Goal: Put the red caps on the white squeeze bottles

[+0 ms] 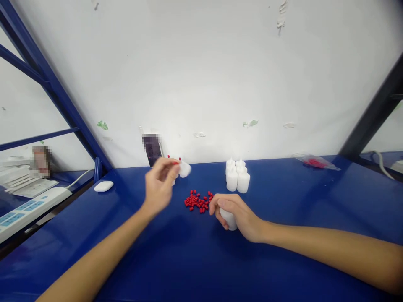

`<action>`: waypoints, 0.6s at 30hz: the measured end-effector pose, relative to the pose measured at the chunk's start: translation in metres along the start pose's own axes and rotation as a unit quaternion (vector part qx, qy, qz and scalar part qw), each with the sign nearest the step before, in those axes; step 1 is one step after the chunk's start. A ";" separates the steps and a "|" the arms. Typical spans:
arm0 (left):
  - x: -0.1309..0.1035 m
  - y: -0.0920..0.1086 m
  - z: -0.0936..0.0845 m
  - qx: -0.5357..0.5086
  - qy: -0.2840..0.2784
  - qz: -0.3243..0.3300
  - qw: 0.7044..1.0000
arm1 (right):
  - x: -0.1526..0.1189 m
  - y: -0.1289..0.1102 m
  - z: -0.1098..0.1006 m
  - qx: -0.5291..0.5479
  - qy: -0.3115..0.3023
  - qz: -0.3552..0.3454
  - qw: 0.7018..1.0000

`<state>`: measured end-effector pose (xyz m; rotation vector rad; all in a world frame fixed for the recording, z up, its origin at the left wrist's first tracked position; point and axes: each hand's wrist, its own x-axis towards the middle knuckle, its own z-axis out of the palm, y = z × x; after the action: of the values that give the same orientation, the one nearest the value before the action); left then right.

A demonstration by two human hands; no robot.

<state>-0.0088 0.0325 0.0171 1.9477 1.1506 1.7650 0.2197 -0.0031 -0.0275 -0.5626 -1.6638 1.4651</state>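
Note:
My left hand (160, 180) is closed in a pinch at the red tip of a small white bottle (185, 169), which is tilted and slightly blurred. Behind that hand stand more white bottles with red caps, mostly hidden. My right hand (237, 212) is wrapped round another white bottle (228, 219), low over the blue table; its top is covered by my fingers. Between the hands lies a loose pile of small red caps (197, 201). Beyond my right hand, several white bottles (237, 176) with bare pointed tips stand in a tight group.
A phone (153, 149) leans against the white wall behind the blue table (195, 268). A smooth white object (103, 186) lies at the left. A power strip (31, 212) runs along the left edge. At the back right rests a clear bag (316, 162) with red pieces inside.

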 end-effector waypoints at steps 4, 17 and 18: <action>0.027 -0.052 -0.046 0.179 -0.022 -0.036 0.983 | -0.002 -0.002 0.000 -0.019 -0.022 0.001 1.000; 0.024 -0.077 -0.055 0.249 -0.112 -0.011 0.962 | -0.002 0.001 -0.001 -0.015 -0.017 0.019 1.000; 0.025 -0.072 -0.056 0.257 -0.098 0.003 0.962 | -0.002 0.001 -0.001 -0.014 -0.017 0.020 1.000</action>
<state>-0.0886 0.0795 -0.0009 2.3396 1.6487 1.3200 0.2215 -0.0038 -0.0295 -0.5930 -1.7118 1.4898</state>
